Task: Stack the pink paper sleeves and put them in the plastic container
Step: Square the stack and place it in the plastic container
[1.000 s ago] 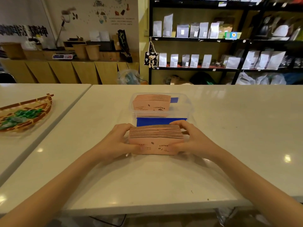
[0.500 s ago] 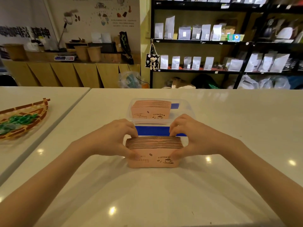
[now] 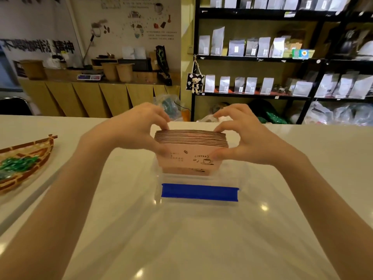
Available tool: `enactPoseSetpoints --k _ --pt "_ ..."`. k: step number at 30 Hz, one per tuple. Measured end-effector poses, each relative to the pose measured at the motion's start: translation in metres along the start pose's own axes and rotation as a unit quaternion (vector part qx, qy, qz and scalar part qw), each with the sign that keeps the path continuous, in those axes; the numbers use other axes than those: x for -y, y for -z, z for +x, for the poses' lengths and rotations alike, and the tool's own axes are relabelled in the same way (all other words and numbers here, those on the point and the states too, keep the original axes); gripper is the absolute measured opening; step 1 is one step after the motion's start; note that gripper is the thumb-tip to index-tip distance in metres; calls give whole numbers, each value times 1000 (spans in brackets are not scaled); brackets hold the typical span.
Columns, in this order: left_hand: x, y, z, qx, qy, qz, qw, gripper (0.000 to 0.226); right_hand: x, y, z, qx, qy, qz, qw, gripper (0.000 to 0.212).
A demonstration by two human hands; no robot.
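Coffee shop: shelved coffee bags (image 3: 250,46)

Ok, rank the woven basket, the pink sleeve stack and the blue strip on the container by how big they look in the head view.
1. pink sleeve stack, held nearer the camera, so unsure
2. woven basket, cut off by the frame edge, about alike
3. blue strip

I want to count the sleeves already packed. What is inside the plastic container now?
Inside the plastic container, only the stack of pink sleeves shows, its lower end going in, held by left hand and right hand. It covers anything behind it.
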State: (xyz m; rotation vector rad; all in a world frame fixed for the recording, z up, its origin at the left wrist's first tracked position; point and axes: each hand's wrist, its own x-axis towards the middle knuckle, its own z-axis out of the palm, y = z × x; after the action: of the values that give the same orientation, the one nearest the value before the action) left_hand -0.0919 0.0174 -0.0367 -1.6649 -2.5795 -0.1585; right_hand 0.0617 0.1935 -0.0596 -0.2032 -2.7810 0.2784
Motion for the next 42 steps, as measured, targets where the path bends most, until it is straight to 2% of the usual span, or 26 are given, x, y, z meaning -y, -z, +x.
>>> enactPoseSetpoints --k 9,12,18,26,32,34,38,42 --pt "11 -50 36 149 43 -26 988 50 -23 -41 20 157 -57 1 986 53" --pt "13 -55 39 169 46 -9 985 52 -22 -49 23 179 -60 -15 982 53" --pt "11 -58 40 179 52 58 981 51 -19 -57 24 181 -50 -63 980 51" --pt "8 -51 34 134 65 100 984 50 -10 -48 21 174 -69 -89 978 59" --pt "6 -48 31 108 68 111 986 46 -6 -43 19 179 -52 -104 977 54" --pt "5 -46 30 125 75 90 985 46 -6 -41 19 179 -57 -87 978 54" --pt "2 -42 28 178 109 45 977 52 -7 -38 20 141 -113 34 983 45" --pt "-1 -41 26 194 114 43 973 54 -10 -41 22 145 -160 69 974 37"
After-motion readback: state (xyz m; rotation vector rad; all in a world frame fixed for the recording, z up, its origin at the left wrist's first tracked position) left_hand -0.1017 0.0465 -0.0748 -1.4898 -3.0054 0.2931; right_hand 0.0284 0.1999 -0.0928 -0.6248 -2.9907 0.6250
